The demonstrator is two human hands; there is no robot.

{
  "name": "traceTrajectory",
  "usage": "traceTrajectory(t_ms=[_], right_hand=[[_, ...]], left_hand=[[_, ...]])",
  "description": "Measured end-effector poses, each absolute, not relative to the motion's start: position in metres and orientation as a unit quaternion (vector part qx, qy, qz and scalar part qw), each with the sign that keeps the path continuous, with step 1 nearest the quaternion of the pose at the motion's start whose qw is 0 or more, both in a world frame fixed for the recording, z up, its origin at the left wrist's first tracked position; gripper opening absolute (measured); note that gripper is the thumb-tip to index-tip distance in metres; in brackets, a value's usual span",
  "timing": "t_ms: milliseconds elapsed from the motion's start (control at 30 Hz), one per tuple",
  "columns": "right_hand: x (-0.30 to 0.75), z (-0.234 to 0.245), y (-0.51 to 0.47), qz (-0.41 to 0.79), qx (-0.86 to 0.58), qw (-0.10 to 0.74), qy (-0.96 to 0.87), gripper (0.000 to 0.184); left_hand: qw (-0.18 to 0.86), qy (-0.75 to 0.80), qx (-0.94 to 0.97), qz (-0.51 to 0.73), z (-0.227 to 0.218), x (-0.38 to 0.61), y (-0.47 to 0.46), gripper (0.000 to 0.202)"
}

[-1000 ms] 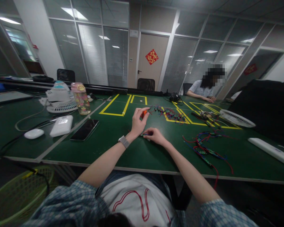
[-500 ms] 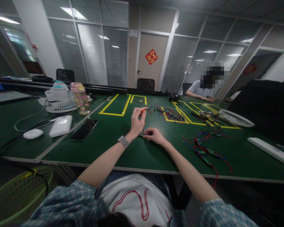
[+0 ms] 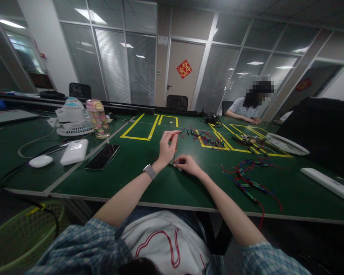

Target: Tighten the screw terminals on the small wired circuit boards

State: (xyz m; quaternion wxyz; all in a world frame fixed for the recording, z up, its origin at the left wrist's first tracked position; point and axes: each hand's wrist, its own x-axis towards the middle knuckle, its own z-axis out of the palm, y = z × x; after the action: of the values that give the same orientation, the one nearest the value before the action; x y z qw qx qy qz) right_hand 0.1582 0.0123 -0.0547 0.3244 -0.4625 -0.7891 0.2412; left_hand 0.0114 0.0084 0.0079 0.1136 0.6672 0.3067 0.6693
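Observation:
My left hand is closed round an upright screwdriver with an orange handle; its thin dark shaft points down and most of the handle is hidden by the fingers. Below its tip, my right hand pinches a small green circuit board against the table. The fingers cover much of that board, and a bit of red wire shows beside it. Off to the right of my right hand lie several green boards with red and blue wires. Beyond both hands is a row of small wired boards.
On the left are a black phone, a white power bank, a white mouse, a bottle and a fan. A long white device lies at right. Another person sits at the far right. Yellow tape marks the green table.
The orange handle top that showed above my left fingers is now covered by them. My right hand stays in place on the board. The camera view has shifted very slightly.

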Motion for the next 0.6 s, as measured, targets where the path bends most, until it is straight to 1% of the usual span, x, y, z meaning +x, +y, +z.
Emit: traceTrajectory(t_ms=[133,300,400,600], right_hand=[[0.1581,-0.0550,0.0122,0.242,-0.466,0.324,-0.787,0.017],[0.1579,-0.0561,0.0128,0.243,-0.464,0.328,-0.786,0.017],[0.1578,-0.0561,0.0129,0.244,-0.463,0.328,-0.786,0.017],[0.1583,-0.0562,0.0132,0.240,-0.463,0.321,-0.791,0.017]], left_hand=[[0.165,0.293,0.660,0.672,0.0061,0.0111,0.0090,0.031],[0.097,0.312,0.665,0.672,0.0074,0.0116,0.0063,0.021],[0.084,0.312,0.665,0.673,0.0087,0.0124,0.0053,0.017],[0.110,0.294,0.667,0.675,0.0079,0.0127,0.0068,0.026]])
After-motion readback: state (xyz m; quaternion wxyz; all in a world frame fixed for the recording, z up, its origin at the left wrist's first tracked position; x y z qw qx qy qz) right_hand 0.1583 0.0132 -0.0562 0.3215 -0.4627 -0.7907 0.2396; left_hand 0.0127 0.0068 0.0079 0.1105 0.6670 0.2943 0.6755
